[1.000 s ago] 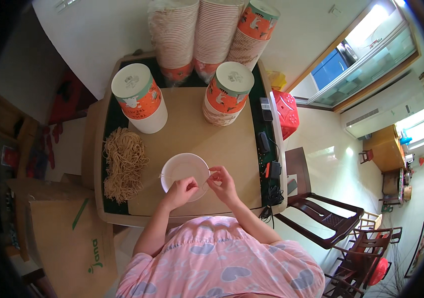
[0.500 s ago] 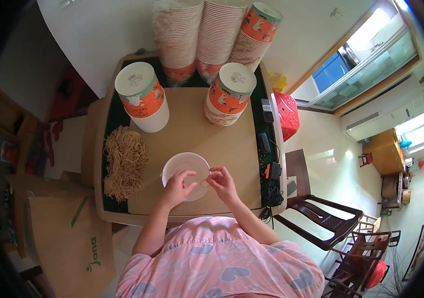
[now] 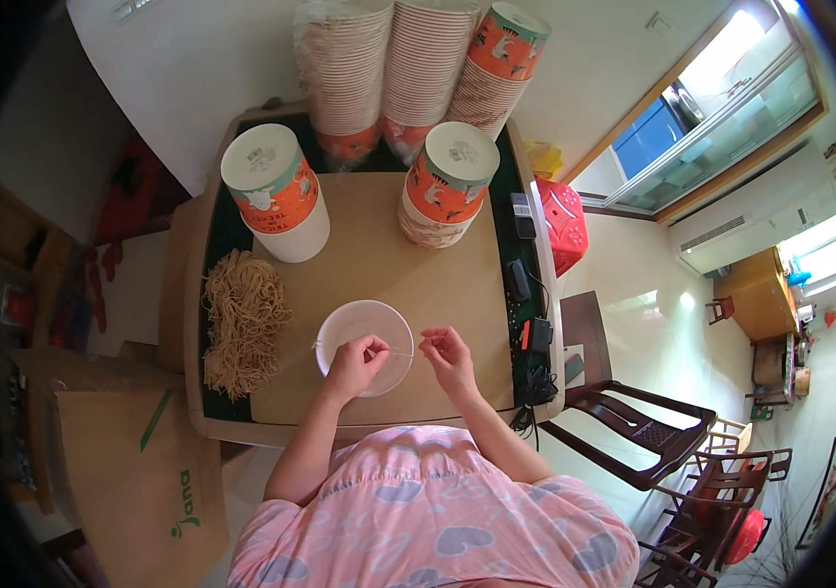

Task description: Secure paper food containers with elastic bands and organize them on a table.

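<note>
While the right hand (image 3: 449,355) has drawn slightly away, both hands pinch a thin strand (image 3: 400,352) taut over the white bowl (image 3: 364,328) on the surface (image 3: 379,265), the left hand (image 3: 354,363) staying over the rim.

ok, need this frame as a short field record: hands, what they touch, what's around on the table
left hand: over the white bowl, fingertips pinching a thin strand
right hand: just right of the bowl, pinching the strand's other end
bowl: white, on the tan table
noodles: loose pile left of the bowl
near cup stacks: two, one back left, one back right
tall cup stacks: at the far edge
</note>
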{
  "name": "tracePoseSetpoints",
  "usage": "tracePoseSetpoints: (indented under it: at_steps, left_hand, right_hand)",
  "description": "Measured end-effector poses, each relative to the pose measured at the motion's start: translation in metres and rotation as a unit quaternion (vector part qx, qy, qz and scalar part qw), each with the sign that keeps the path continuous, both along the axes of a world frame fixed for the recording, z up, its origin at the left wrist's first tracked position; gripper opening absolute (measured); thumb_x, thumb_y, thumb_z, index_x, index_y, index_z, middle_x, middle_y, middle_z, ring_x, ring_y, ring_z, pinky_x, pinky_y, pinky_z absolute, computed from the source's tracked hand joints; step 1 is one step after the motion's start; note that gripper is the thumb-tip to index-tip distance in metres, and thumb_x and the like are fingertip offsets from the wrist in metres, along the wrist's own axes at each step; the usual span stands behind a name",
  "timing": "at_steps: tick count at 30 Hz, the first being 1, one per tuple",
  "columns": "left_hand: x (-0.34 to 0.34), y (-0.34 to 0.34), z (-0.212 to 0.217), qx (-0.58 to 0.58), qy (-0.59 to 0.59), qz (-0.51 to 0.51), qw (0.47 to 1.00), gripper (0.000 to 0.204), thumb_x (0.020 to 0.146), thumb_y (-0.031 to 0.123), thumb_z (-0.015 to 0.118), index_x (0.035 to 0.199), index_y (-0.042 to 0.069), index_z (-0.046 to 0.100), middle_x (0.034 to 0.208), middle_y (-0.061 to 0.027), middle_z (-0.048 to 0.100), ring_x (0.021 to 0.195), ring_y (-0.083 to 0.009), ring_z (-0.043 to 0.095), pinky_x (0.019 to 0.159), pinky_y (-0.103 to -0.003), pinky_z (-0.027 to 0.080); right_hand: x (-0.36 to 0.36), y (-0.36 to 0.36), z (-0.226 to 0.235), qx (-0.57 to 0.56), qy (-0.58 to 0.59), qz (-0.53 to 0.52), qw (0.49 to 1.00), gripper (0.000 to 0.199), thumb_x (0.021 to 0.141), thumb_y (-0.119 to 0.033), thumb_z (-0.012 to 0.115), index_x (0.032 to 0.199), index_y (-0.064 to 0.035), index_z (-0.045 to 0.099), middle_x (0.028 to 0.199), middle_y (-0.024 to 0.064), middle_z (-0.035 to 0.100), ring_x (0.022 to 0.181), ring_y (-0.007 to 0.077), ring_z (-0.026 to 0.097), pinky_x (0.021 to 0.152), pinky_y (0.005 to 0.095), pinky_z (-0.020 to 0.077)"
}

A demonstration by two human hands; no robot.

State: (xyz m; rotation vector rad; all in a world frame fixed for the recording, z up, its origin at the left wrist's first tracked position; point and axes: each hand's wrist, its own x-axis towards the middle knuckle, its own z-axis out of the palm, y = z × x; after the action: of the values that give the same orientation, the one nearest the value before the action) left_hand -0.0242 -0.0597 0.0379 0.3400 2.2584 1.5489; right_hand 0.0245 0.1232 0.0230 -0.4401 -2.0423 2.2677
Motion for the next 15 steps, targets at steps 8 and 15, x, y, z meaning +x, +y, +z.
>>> tracePoseSetpoints:
  at_steps: [8, 15]
  left_hand:
    - [-0.003, 0.024, -0.012, -0.002, 0.257, 0.214, 0.942, 0.010, 0.077, 0.005, 0.063, 0.086, 0.000, 0.061, 0.075, -0.0064, 0.059, 0.066, -0.0132, 0.059, 0.059, -0.024, 0.048]
    - [0.009, 0.018, -0.022, -0.059, 0.091, 0.015, 0.994, 0.007, 0.071, 0.009, 0.067, 0.076, 0.006, 0.064, 0.078, -0.0087, 0.060, 0.076, -0.0250, 0.058, 0.069, -0.036, 0.047]
  right_hand:
    - [0.005, -0.006, 0.003, 0.201, 0.048, 0.073, 0.976, 0.012, 0.085, -0.005, 0.057, 0.096, -0.0025, 0.056, 0.081, 0.0009, 0.058, 0.072, 0.0070, 0.053, 0.069, 0.0216, 0.0451]
    - [0.004, 0.000, -0.013, 0.150, 0.003, 0.046, 0.988, 0.013, 0.085, -0.006, 0.058, 0.098, -0.0024, 0.056, 0.080, 0.0015, 0.059, 0.073, 0.0073, 0.055, 0.066, 0.0215, 0.0446]
